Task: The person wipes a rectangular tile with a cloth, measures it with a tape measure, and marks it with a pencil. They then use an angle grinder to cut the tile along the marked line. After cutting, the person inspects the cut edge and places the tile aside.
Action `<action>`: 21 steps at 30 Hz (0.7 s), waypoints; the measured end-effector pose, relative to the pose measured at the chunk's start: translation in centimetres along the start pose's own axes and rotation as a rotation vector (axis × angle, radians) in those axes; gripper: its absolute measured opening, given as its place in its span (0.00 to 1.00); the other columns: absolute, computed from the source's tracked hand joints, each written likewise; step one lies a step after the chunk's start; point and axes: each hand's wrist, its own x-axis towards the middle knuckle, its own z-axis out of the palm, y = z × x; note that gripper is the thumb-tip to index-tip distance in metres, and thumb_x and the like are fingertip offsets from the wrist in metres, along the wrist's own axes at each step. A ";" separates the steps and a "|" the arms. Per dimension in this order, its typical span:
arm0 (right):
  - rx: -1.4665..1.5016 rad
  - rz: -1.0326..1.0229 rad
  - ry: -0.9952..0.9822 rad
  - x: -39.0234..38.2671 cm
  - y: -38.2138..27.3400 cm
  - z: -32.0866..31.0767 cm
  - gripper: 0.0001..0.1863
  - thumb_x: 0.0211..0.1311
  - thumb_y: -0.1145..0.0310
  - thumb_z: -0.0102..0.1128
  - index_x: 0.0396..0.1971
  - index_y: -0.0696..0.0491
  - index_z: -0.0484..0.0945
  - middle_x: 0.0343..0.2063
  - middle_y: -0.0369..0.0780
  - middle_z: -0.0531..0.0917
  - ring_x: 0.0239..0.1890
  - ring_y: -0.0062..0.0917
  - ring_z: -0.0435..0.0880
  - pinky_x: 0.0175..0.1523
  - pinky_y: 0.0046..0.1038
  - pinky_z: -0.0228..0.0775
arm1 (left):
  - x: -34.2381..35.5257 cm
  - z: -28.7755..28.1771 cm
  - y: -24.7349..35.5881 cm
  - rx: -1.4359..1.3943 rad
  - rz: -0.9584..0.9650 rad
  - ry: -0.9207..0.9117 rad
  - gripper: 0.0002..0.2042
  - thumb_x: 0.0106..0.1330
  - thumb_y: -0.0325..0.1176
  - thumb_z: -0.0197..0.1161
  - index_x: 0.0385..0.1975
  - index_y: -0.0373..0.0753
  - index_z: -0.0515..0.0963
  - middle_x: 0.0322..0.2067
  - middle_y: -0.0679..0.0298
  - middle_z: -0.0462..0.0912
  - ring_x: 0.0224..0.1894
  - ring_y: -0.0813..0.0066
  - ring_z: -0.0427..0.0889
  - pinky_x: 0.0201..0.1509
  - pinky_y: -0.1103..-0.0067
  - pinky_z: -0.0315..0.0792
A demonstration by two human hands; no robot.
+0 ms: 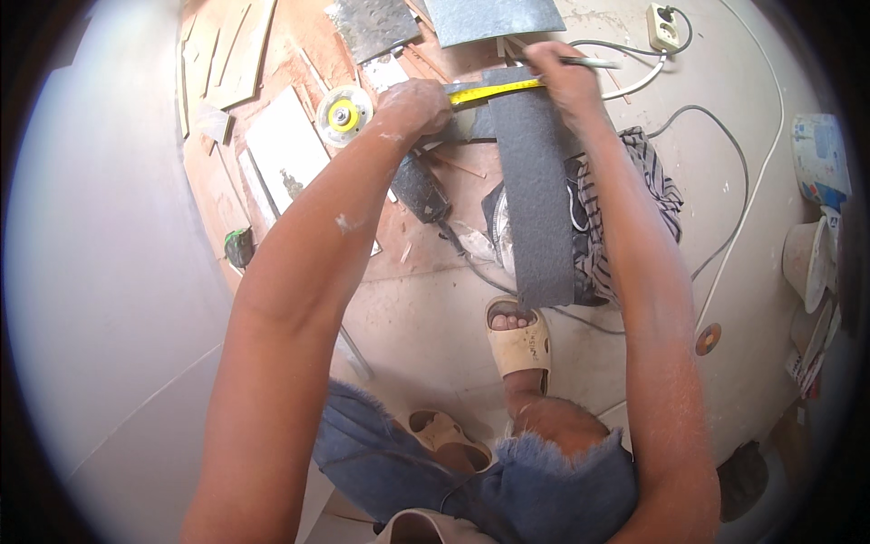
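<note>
My left hand (pixel 415 107) is closed at the left end of a yellow tape measure (pixel 491 90), stretched across the top of a long dark grey tile strip (pixel 535 208). My right hand (pixel 566 86) grips a dark pen (pixel 600 63) at the tape's right end, over the strip. Just below my left hand lies a black angle grinder (pixel 419 189) with a cord. A round white and yellow disc (pixel 343 116) is left of that hand. The strip rests over a bundle of striped cloth (pixel 651 181).
Tile offcuts (pixel 240 54) and grey tiles (pixel 489 16) lie at the back. A power strip (pixel 662 27) with cables sits at back right; white containers (pixel 816 154) line the right side. A pale wall or panel (pixel 109 272) fills the left. My sandalled foot (pixel 512 340) is below the strip.
</note>
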 end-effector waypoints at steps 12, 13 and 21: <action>-0.420 0.486 -0.174 -22.2 -5.0 -4.8 0.13 0.67 0.63 0.60 0.34 0.60 0.82 0.22 0.41 0.82 0.21 0.22 0.78 0.27 0.27 0.67 | -21.9 15.9 2.1 -0.506 0.133 0.241 0.24 0.70 0.51 0.60 0.49 0.33 0.71 0.43 0.43 0.80 0.44 0.45 0.81 0.52 0.58 0.74; -0.475 0.386 -0.102 -22.6 -3.6 -4.4 0.15 0.66 0.63 0.61 0.35 0.61 0.82 0.22 0.43 0.82 0.22 0.25 0.78 0.29 0.29 0.68 | -23.5 18.1 2.1 -0.496 0.072 0.174 0.25 0.70 0.52 0.59 0.50 0.33 0.71 0.43 0.46 0.80 0.46 0.47 0.81 0.53 0.59 0.73; -0.767 0.221 -0.052 -21.3 3.4 -3.9 0.21 0.61 0.61 0.67 0.39 0.67 0.79 0.38 0.56 0.84 0.39 0.51 0.83 0.47 0.44 0.73 | -26.2 27.5 1.7 -0.415 -0.008 0.013 0.28 0.69 0.54 0.60 0.51 0.30 0.71 0.47 0.44 0.78 0.54 0.49 0.77 0.59 0.60 0.69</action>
